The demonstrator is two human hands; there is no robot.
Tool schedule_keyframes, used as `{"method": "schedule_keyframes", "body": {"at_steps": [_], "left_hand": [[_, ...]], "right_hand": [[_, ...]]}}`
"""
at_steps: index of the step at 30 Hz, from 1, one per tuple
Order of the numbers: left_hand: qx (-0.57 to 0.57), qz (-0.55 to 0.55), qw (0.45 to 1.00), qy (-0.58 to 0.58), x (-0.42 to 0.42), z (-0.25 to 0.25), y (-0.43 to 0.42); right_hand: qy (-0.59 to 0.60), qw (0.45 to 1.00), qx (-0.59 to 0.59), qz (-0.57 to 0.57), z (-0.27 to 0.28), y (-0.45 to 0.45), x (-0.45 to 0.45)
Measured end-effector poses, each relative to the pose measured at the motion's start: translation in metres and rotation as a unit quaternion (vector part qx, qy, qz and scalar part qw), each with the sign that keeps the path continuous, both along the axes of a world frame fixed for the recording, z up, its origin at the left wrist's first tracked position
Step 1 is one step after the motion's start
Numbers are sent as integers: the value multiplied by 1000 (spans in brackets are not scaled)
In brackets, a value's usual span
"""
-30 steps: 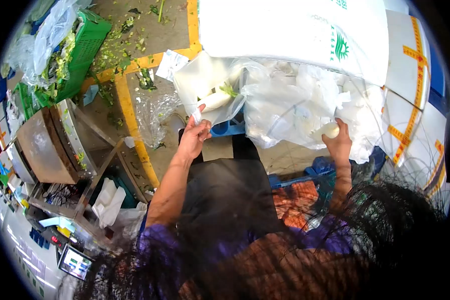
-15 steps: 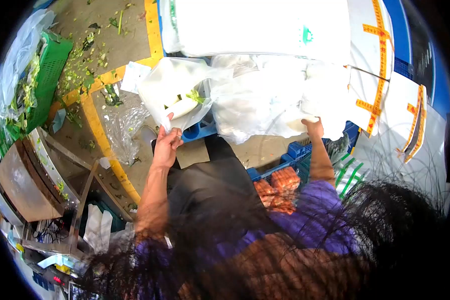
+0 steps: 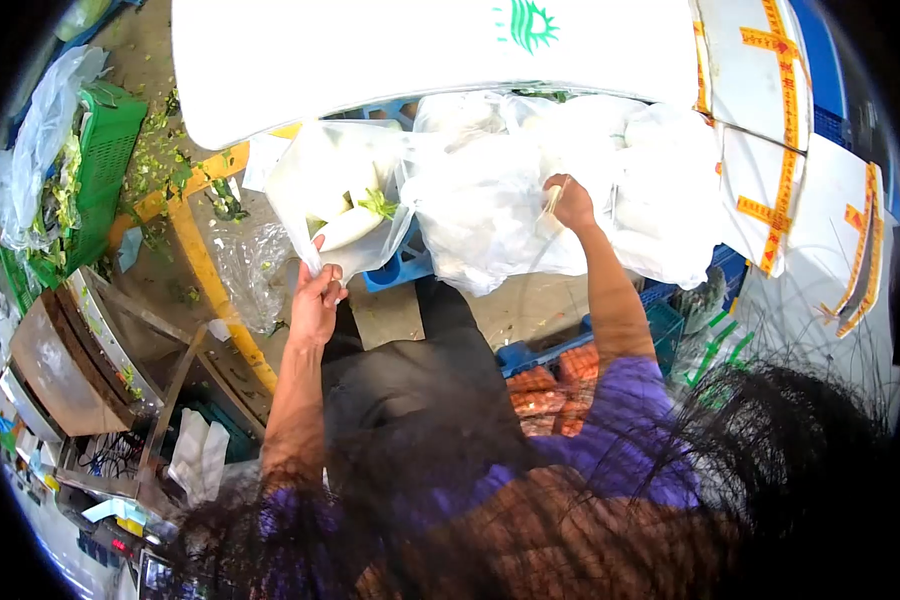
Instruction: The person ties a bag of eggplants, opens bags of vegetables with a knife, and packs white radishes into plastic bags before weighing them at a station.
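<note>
My left hand (image 3: pixel 317 300) pinches the near edge of a clear plastic bag (image 3: pixel 305 215). Inside this bag lie white radishes, one (image 3: pixel 352 229) with a short green leafy top. To the right, my right hand (image 3: pixel 572 203) is closed round the pale stem end of a white radish (image 3: pixel 550 222), whose body is blurred against the plastic behind it. Several more filled bags (image 3: pixel 475 200) sit side by side under and around that hand, resting partly on a blue crate (image 3: pixel 400 268).
A large white foam box (image 3: pixel 410 50) with a green logo lies beyond the bags. Taped foam boxes (image 3: pixel 745 170) stand at the right. A green crate (image 3: pixel 105 165) with leaf scraps is at the left; orange-red packs (image 3: pixel 550 390) lie in a crate near my right arm.
My right hand has moved left across the bags with the radish. My left hand keeps its hold on the bag edge. In view, the white foam box reaches further left and nearer.
</note>
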State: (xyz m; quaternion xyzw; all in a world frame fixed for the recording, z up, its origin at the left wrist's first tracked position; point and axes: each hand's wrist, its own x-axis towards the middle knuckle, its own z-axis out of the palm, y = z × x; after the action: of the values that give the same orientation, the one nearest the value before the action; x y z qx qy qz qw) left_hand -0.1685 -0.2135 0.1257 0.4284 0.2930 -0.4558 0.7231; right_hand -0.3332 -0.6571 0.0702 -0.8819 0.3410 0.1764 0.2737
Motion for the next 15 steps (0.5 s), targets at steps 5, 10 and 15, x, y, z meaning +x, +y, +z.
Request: {"method": "schedule_keyframes", "body": {"at_steps": [5,10,15], "left_hand": [[21,-7,1000,-13,-6,1,-9],[18,2,1000,-23,-10,4,-13],[11,-4,999,-30,-17,2,-19]], "right_hand": [[172,984,-31,40,12,-4,32],[47,991,42,-116,3,-77,-28],[109,984,113,-86,40,-65,-89]]}}
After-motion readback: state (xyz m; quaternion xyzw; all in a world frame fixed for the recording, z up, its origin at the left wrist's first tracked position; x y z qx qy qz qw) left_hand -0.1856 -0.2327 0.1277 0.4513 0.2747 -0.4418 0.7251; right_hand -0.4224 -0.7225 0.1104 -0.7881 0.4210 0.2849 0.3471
